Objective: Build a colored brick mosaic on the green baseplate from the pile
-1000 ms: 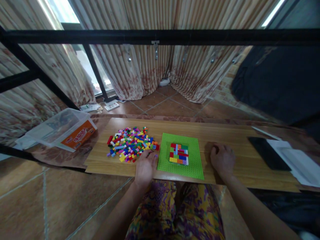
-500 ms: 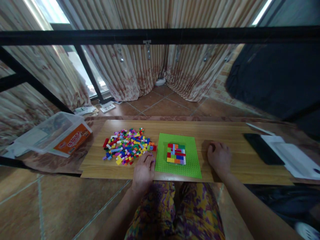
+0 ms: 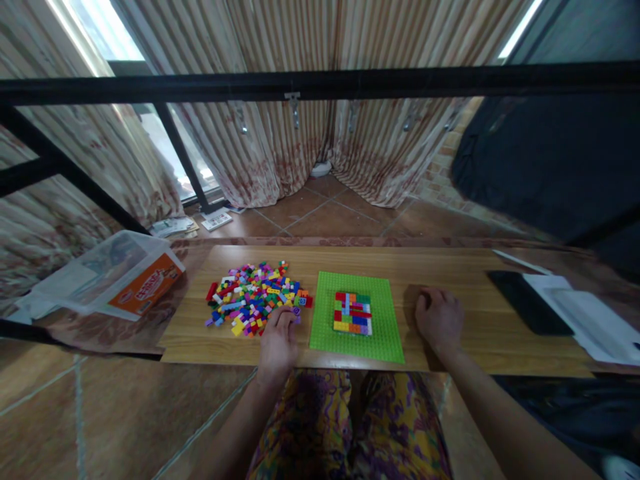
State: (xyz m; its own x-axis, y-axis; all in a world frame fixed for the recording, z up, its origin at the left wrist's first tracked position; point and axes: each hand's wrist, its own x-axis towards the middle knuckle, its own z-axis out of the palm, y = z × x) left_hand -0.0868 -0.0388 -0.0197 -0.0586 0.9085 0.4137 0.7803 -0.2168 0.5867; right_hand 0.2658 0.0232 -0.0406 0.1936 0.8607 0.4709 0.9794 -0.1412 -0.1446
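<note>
Apparently placed for reach, the half-curled left grip (image 3: 278, 338) meets the near edge of the brick pile (image 3: 257, 293), a purple piece (image 3: 297, 311) at its tip; whether pinched, one cannot tell. Rightward lies the green baseplate (image 3: 385, 317) bearing a brick block (image 3: 353, 319); beyond, the right grip (image 3: 440, 317) rests loosely curled, contents hidden.

Head view, single unit

My one feed: head-worn, set close above the near edge of the wooden tabletop (image 3: 200, 343). Facing: forward, pitched down. Field: wide, taking in the wearer's lap (image 3: 320, 427) below the near edge, both left corners, and the curtains (image 3: 280, 40) past the far edge.
</note>
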